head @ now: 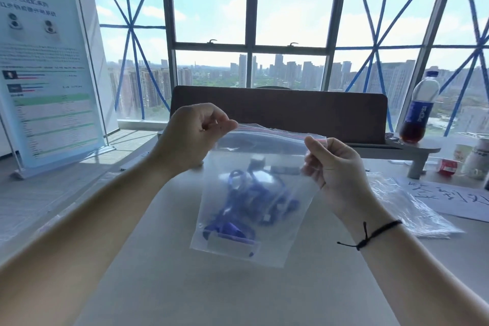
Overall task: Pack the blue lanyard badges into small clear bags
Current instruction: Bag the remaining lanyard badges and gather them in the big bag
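A small clear bag [254, 193] hangs upright in the centre of the frame, its top strip — edged with a thin red line — stretched level. Inside, a blue lanyard badge [251, 201] lies bunched in the lower half (its pale card holder sits at the bottom left).

Clear bag [254, 193] between both hands' pinches

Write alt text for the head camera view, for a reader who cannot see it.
Two bare hands hold a clear zip bag up above a grey desk, left hand and right hand each pinching a top corner; blue lanyard badges lie inside. Spare clear bags and a cola bottle sit to the right.
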{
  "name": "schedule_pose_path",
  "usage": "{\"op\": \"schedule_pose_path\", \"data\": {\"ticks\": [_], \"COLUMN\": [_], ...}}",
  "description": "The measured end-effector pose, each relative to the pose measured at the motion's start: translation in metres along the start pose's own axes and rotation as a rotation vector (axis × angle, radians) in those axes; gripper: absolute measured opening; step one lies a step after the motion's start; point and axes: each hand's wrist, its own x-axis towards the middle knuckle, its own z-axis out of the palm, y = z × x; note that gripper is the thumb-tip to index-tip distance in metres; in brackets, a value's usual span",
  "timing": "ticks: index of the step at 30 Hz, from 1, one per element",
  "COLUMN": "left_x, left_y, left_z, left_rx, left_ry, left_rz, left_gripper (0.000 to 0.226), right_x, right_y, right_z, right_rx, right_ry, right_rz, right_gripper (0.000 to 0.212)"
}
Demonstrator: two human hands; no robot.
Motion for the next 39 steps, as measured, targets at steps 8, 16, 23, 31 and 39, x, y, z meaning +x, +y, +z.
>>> {"op": "schedule_pose_path", "data": {"ticks": [8,16,23,31,39], "left_x": [-0.045,-0.086,-0.063,-0.045,-0.042], "left_y": [-0.064,-0.094,-0.088,-0.092,-0.122], "left_z": [0.014,0.022,0.002,-0.037,-0.063], "left_rx": [-0.721,-0.908,-0.647,-0.59,-0.404], "left_ry": [-0.028,0.098,0.326,0.539,0.604], "left_rz": [-0.512,-0.692,-0.548,-0.542,-0.436], "left_gripper": [0.044,0.033,0.032,0.029,0.024], "right_x": [0.009,0.017,0.023,0.028,0.029], "right_y": [0.026,0.042,0.05,0.059,0.071], "right_z": [0.049,0.069,0.093,0.126,0.162], "right_rx": [0.187,0.071,-0.007,-0.041,-0.025], "right_ry": [-0.033,-0.074,-0.16,-0.244,-0.27], "right_rz": [0.124,0.099,0.131,0.066,0.055], "right_gripper": [0.015,0.012,0.011,0.008,0.009]}}
